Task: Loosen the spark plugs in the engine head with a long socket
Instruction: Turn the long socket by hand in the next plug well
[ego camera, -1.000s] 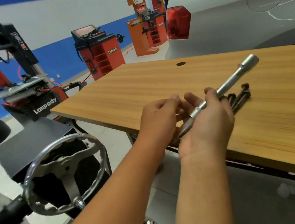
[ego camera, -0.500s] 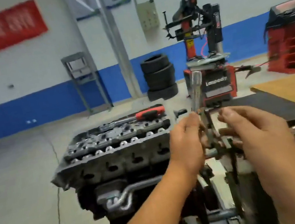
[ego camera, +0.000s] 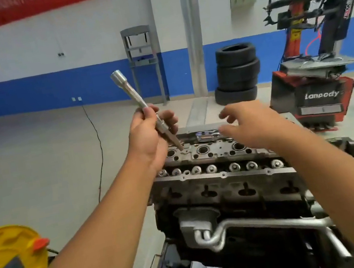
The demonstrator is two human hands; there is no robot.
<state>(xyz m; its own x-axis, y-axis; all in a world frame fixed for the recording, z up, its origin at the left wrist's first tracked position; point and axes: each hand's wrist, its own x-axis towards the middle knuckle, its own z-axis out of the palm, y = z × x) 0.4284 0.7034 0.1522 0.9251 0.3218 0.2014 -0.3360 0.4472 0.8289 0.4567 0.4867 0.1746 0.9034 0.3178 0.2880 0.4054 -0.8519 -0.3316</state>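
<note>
My left hand (ego camera: 148, 136) grips a long silver socket (ego camera: 134, 96) near its lower end; the socket tilts up and to the left, its thin end just above the engine head (ego camera: 212, 151). The grey engine head sits in the middle of the view with round spark plug wells along its top. My right hand (ego camera: 248, 126) hovers over the head's far right side with fingers spread and relaxed, holding nothing. Just beyond its fingertips a chrome ratchet head (ego camera: 207, 135) lies on the engine's far edge; its handle is hidden by my hand.
A yellow cable reel (ego camera: 10, 264) stands at the lower left. Stacked tyres (ego camera: 237, 73) and a grey rack (ego camera: 143, 61) stand by the blue-striped wall. A red tyre changer (ego camera: 319, 89) is at the right. A black cord (ego camera: 98, 147) runs across the floor.
The view swung from the wooden table to the engine. Both hands held the socket before; now only my left hand holds it, and my right hand has let go and moved over the engine.
</note>
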